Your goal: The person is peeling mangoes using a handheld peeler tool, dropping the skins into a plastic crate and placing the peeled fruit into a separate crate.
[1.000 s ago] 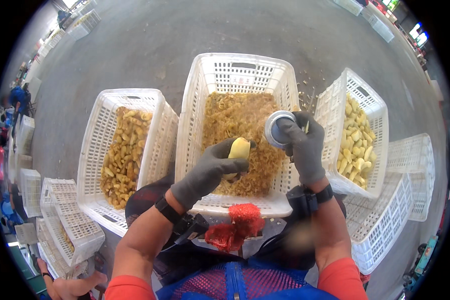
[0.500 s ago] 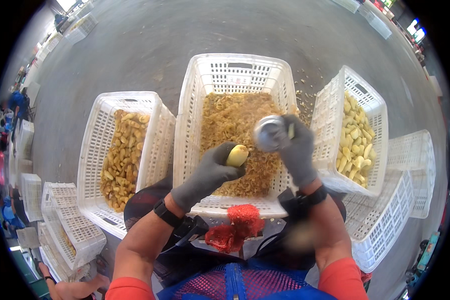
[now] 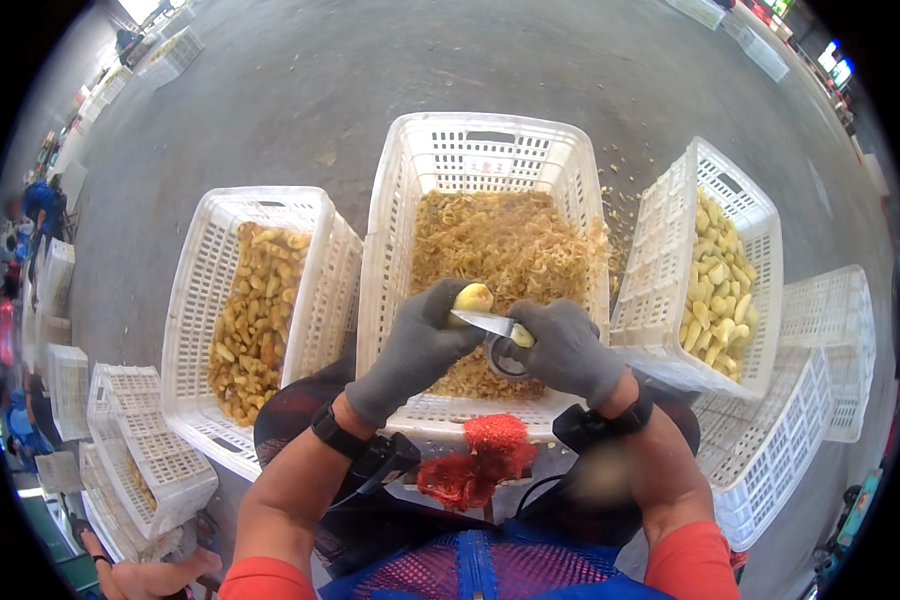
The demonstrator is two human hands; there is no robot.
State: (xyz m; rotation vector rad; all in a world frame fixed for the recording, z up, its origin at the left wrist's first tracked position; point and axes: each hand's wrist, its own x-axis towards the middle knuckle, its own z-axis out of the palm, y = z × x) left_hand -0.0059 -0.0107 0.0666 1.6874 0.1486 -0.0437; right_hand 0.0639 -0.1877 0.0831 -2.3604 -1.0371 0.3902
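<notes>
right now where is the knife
The knife is near the head view's centre, over the middle crate, in the right hand, its blade beside the yellowish piece in the left hand.

In 0.5 s, the right hand (image 3: 570, 352) has moved in beside the left hand (image 3: 420, 335), its knife (image 3: 485, 321) now at the yellow piece (image 3: 473, 296).
</notes>
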